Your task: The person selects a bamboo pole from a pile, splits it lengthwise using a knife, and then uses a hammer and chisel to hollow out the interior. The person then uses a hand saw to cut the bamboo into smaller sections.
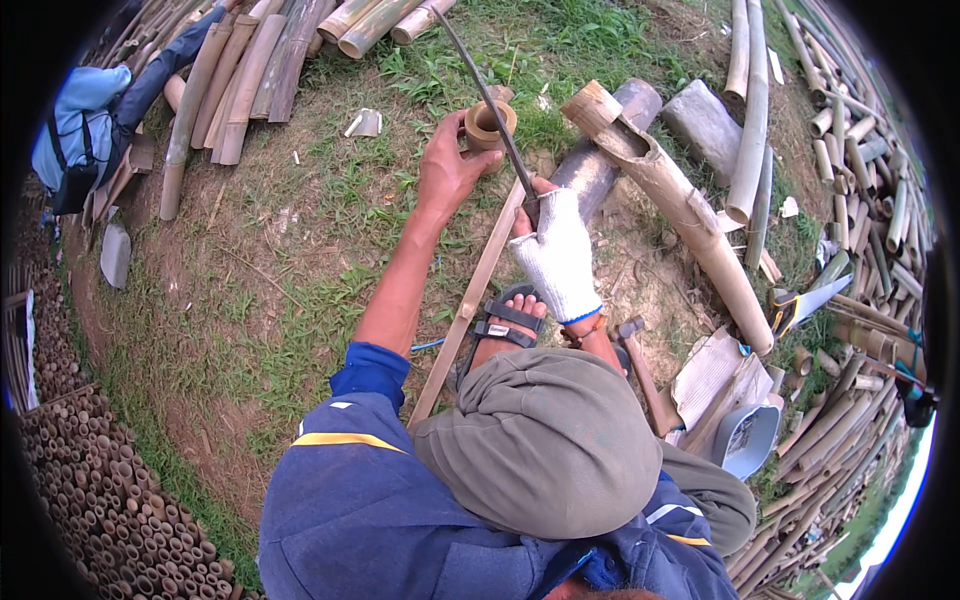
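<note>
My left hand, bare, is wrapped round a short bamboo section whose hollow round end faces up. My right hand wears a white knit glove and grips the lower end of a long, narrow, dark metal blade. The blade slants up and left, passing over the right side of the bamboo's rim; whether it touches, I cannot tell. Below the hands a long split bamboo strip slopes down beside my sandalled foot. The blade's grip is mostly hidden in the glove.
Right of my hands lie a thick log, a notched bamboo pole and a grey block. A hammer, a handsaw and a blue-grey bin are lower right. Bamboo piles surround the grass; another person is upper left.
</note>
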The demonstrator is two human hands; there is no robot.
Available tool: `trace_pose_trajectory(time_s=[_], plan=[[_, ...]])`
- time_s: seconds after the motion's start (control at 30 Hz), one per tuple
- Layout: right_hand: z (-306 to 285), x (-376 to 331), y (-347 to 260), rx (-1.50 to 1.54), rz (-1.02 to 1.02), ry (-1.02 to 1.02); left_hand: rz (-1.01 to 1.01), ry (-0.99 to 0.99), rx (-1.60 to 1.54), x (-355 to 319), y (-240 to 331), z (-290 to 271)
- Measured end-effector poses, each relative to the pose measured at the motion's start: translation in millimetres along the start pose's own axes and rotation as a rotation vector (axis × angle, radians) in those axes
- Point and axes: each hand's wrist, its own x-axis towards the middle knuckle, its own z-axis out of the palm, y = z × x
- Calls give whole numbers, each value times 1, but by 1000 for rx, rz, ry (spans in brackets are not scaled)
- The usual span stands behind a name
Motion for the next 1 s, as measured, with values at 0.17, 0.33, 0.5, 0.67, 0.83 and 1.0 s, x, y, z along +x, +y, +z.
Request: trace_pose_trajectory(time_s=[0.17,0.33,0.5,0.67,0.83,1.0], plan=[[-8,-3,-1,37,-21,-107,19,13,-10,-3,-2,3],[-9,-4,-7,136,-3,-60,-4,18,136,-2,3,-1],[-15,-7,-15,154,0,12,20,-15,149,3,20,-5],[-16,-12,-15,236,140,-39,184,167,223,9,1,9],[-16,-8,-12,222,62,-14,146,123,142,12,0,16],[-13,5,-13,209,10,-11,154,-61,95,26,-2,1]])
